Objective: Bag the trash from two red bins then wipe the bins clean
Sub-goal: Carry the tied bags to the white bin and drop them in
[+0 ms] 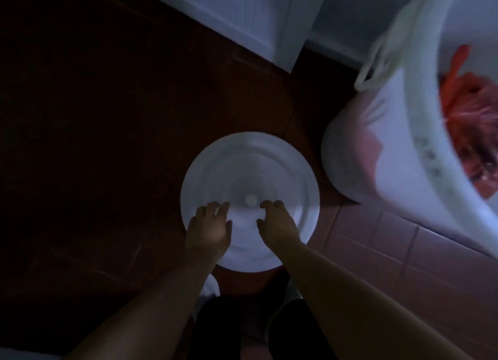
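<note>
Left hand [208, 229] and right hand [277, 225] — fingers loosely curled, holding nothing — over a round white lid [250, 187]; white bag [398, 149] beyond the right hand.

We see a white round lid [250, 187], dark reddish-brown floor tiles [377, 241], and a white bag [398, 155] holding red-orange trash [463, 101]

Dim reddish-brown tiled floor [377, 241], round white lid [250, 187] lying on it, white bag-lined container [398, 171] beside
</note>
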`<state>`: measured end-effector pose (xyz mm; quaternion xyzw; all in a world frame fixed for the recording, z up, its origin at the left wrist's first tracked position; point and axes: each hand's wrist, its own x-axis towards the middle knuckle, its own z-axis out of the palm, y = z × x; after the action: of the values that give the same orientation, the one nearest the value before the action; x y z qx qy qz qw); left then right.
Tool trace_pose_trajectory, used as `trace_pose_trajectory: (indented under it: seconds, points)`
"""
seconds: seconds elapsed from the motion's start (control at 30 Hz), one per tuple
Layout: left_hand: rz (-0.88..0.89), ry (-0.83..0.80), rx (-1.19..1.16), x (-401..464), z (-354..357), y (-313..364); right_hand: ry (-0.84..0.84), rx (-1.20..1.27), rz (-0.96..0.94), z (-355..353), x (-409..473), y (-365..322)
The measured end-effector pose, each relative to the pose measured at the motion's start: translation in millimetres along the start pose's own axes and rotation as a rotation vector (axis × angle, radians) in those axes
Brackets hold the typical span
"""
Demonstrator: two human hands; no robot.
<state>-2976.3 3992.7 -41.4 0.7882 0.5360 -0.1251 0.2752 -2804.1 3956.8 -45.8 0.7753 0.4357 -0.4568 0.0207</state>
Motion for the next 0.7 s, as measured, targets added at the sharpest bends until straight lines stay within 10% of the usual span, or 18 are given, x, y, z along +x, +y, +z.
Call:
trace_pose_trajectory:
  seconds: [0.3, 0.7]
  points:
    - [0.05, 0.047, -0.026, 64.2, 149.4, -76.7, 0.014, -0.154, 0.061, 132.1, 142.2, 22.2]
    - [0.064, 0.097, -0.116, 96.0, 181.9, -108.1, 0.112, -0.203, 0.034, 164.7, 190.4, 42.4]
